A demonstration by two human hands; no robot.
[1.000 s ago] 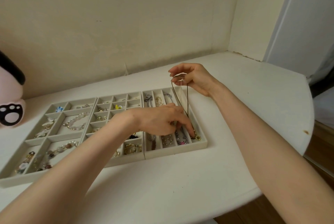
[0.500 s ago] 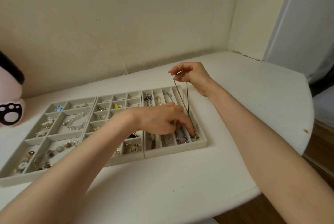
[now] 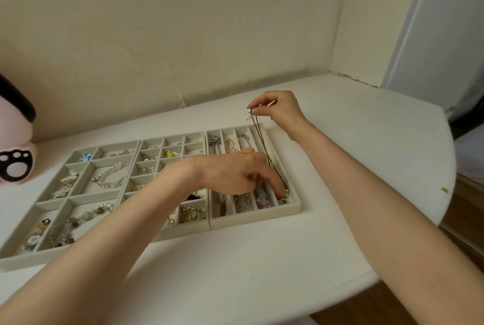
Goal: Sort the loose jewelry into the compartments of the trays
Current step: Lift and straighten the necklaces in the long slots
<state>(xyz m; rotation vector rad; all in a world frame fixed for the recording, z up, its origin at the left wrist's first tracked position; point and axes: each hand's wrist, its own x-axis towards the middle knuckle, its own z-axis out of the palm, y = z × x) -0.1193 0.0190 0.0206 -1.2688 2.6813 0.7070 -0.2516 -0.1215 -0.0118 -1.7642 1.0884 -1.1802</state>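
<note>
Three grey compartment trays lie side by side on the white table: a left tray point(image 3: 86, 195), a middle tray point(image 3: 183, 231) and a right tray point(image 3: 297, 202) with long slots. A thin dark cord necklace point(image 3: 263, 146) runs taut from my right hand point(image 3: 279, 111), which pinches its top end above the tray's far edge, down into the rightmost slot. Its gold pendant point(image 3: 284, 198) rests at the slot's near end. My left hand point(image 3: 233, 172) reaches across the right tray, index fingertip pressing down by the pendant. Other slots hold chains and bead strands.
A pink plush with a black paw print point(image 3: 15, 164) stands at the far left against the wall. The table's rounded edge point(image 3: 445, 193) drops off at the right. Bare tabletop lies in front of the trays and to their right.
My right hand has drifted slightly back and lower with the cord's top end, laying the cord closer to the slot. My left hand has stayed on the pendant end.
</note>
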